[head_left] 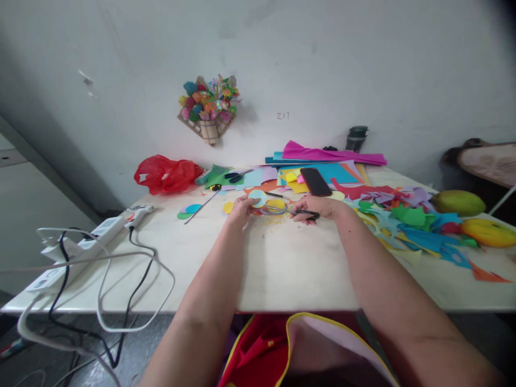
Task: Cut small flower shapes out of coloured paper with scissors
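My left hand (241, 209) pinches a light blue paper circle (257, 198) above the middle of the table. In my right hand (308, 208) is a pair of scissors (305, 213) with dark handles, its blades pointing left toward the paper. Whether the blades touch the circle I cannot tell. Under and around the blades lie tiny yellow paper bits (276, 220). A yellow paper piece (228, 207) rests by my left hand. Blue, green and purple paper circles (193, 208) lie further left on the table.
A phone (315, 181) lies on coloured paper sheets behind my right hand. Paper scraps (415, 215) and mango-like fruit (489, 232) spread on the right. Other scissors (234, 176) and a red plastic bag (165, 174) are at the back. A power strip (80, 252) with cables crosses the left side.
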`<state>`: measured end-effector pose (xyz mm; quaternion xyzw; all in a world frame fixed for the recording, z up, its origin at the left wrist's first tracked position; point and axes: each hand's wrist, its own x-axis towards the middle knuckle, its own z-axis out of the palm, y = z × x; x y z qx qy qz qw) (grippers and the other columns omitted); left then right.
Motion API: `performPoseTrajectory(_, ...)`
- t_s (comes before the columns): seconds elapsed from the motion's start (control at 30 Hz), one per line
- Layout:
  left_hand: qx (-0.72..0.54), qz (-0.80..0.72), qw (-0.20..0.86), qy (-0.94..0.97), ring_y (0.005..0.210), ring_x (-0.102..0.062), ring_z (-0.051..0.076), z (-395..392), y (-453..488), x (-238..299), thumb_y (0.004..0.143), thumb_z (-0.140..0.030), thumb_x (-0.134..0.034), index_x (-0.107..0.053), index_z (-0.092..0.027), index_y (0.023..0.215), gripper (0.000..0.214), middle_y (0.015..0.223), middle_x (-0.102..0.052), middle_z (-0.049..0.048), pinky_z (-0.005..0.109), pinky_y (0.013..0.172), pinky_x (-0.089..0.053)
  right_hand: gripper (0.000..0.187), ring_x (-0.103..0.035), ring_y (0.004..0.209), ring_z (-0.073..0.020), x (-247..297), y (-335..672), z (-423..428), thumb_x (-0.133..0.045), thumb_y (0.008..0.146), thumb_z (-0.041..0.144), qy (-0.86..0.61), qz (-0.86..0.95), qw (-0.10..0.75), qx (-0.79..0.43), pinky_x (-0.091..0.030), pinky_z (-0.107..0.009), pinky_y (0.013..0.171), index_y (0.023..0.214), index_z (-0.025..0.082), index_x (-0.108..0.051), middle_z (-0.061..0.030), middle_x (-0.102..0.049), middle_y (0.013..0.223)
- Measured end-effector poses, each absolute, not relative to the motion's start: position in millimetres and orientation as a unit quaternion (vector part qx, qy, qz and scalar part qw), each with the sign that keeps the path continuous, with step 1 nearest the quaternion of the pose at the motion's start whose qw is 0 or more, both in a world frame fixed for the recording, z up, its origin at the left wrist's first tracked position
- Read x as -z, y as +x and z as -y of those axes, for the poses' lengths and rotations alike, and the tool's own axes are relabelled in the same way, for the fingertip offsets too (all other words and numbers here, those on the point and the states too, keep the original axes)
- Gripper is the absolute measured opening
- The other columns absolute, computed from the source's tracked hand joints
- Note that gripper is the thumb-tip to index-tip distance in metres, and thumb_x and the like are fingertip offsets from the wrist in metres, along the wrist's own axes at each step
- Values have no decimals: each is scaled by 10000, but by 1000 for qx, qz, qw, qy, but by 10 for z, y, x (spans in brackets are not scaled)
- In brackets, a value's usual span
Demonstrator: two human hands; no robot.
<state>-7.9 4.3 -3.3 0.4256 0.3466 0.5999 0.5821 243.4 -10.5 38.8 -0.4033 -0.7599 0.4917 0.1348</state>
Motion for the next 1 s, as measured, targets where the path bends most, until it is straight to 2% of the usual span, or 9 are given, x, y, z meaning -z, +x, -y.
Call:
performPoseTrajectory(0.17,-574,-352,593,442,634,-653,164,-22,-46,10,544,-144,-728,-658,-98,735,209,712,-695,73,257,615,-521,372,-507,425,-90,-392,2384,119,-780,638,419,-416,759,127,-485,-362,-194,404,849,135,-664,2,-593,510)
performPoseTrajectory(0.47,-542,-377,601,450,638,-665,185,-9,-19,-3,552,-143,-709,-650,-105,739,200,714,-699,74,257,563,-531,390,-493,427,-83,-387,2335,129,-780,626,407,-422,761,125,-476,-359,-194,417,871,132,-653,15,-591,512)
performPoseTrajectory(1.0,-546,-368,621,425,592,-628,153,2,11,-13,584,-77,-683,-655,-102,714,136,697,-683,66,278,591,-566,361,-510,458,-86,-362,2302,120,-763,646,417,-411,769,133,-471,-362,-187,406,837,134,-646,19,-566,527)
